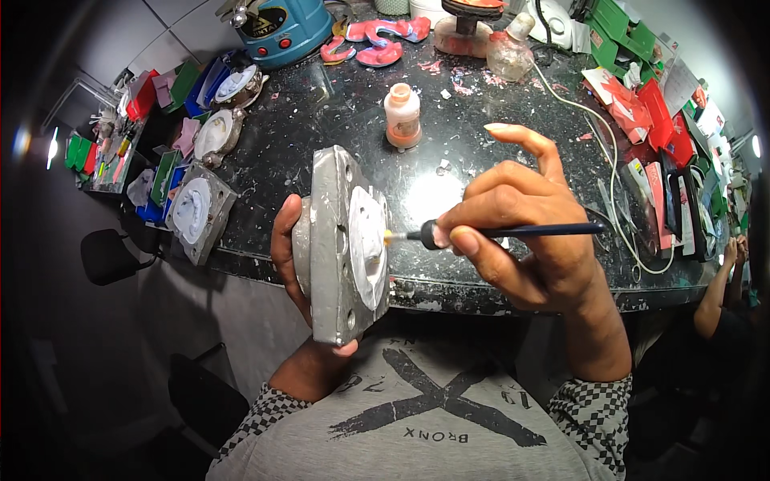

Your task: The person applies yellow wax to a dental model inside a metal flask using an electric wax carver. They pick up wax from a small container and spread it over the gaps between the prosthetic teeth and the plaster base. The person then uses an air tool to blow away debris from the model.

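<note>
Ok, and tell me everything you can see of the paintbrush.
The paintbrush is slim, with a smooth-looking dark navy handle, a wider black section farther forward, a silvery ferrule and a small yellowish tip. It is almost level across the view, tip pointing left, pinched in the right grip, which hides part of it. The tip appears to meet the white plaster in the grey metal denture flask; its wetness cannot be told.

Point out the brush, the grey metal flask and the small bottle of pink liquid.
Brush (553,230): head view, on its dark handle.
Grey metal flask (326,256): head view, on its flat grey edge.
Small bottle (403,116): head view, mid-body.
</note>
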Tool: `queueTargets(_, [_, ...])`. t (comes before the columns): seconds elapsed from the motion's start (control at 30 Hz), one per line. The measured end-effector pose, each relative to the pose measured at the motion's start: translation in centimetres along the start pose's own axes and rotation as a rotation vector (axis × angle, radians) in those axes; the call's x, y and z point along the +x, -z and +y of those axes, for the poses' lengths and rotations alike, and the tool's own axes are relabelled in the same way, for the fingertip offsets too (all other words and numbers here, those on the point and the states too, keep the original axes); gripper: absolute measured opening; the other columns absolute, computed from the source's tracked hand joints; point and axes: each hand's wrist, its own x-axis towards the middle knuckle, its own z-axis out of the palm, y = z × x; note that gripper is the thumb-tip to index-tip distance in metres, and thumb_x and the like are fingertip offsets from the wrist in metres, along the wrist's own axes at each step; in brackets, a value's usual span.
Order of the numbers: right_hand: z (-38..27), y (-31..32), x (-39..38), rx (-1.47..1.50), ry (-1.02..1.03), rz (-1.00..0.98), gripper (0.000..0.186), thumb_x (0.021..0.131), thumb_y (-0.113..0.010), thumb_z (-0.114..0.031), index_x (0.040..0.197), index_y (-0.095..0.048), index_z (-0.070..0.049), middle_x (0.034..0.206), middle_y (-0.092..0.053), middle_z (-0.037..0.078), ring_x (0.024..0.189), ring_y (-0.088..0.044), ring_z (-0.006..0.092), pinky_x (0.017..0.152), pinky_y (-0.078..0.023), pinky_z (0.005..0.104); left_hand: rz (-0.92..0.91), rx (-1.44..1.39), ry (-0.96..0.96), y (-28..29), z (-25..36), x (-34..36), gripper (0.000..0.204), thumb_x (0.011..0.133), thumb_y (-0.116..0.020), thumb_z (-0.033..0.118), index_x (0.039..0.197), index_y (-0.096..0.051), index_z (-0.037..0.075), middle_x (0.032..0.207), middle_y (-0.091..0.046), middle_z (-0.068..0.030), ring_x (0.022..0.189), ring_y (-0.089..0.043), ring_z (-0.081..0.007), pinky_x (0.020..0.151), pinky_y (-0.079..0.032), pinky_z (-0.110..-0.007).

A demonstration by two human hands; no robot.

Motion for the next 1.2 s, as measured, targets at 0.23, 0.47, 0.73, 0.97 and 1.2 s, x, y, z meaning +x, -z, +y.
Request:
queueTargets(0.23, [0.0, -0.2, 0.1, -0.035, 0.03, 0.02, 0.003, 0.089, -0.071, -0.012, 0.091, -0.07, -0.01, 0.081, -0.073, -0.006, 0.072, -0.064, 0.0125, 0.11, -0.034, 0.0516, 0.031, 0.009, 0.005, 0.0, 0.2, -0.1, 0.146, 0.052, -0.079, 0.085, 0.156, -0.015, 0.006, 0.145, -0.042, -0.017, 0.131, -0.052, -0.0316, 0.11, -0.047, -0.046])
queueTargets(0.47, [-0.2, 0.2, 0.3, -0.057, 0.011, 0.0, 0.003, 0.088, -0.07, -0.013, 0.09, -0.072, -0.011, 0.08, -0.073, -0.007, 0.072, -0.064, 0.0115, 0.111, -0.034, 0.0501, 0.05, 0.01, -0.007, -0.2, 0.1, -0.1, 0.145, 0.052, -0.078, 0.085, 0.156, -0.015, 0.006, 0.145, -0.042, -0.0177, 0.132, -0.052, -0.0321, 0.111, -0.046, -0.047])
queueTargets(0.73, [-0.3, 0.0, 0.1, -0.011, -0.017, 0.006, 0.002, 0.088, -0.07, -0.012, 0.088, -0.071, -0.011, 0.079, -0.073, -0.006, 0.072, -0.063, 0.0112, 0.111, -0.033, 0.0502, 0.061, -0.018, -0.017, -0.2, -0.1, -0.2, 0.146, 0.05, -0.082, 0.082, 0.157, -0.015, 0.007, 0.146, -0.041, -0.0169, 0.134, -0.05, -0.0322, 0.113, -0.044, -0.046])
queueTargets(0.97, [-0.5, 0.0, 0.1, -0.032, 0.0, 0.012, 0.003, 0.089, -0.071, -0.015, 0.089, -0.071, -0.012, 0.081, -0.073, -0.007, 0.072, -0.063, 0.0113, 0.111, -0.034, 0.05, -0.24, -0.023, -0.226, 2.6, -2.3, 0.4, 0.146, 0.048, -0.085, 0.08, 0.156, -0.016, 0.01, 0.149, -0.038, -0.0179, 0.137, -0.046, -0.0327, 0.113, -0.045, -0.046])
queueTargets(1.2, [-0.9, 0.3, 0.4, 0.033, 0.011, -0.025, 0.002, 0.087, -0.073, -0.012, 0.089, -0.072, -0.012, 0.08, -0.072, -0.008, 0.071, -0.062, 0.0113, 0.11, -0.035, 0.0499, -0.244, -0.017, -0.256, 2.8, -2.6, 0.2, 0.141, 0.049, -0.087, 0.077, 0.156, -0.018, 0.016, 0.156, -0.031, -0.0238, 0.14, -0.042, -0.0352, 0.115, -0.041, -0.048])
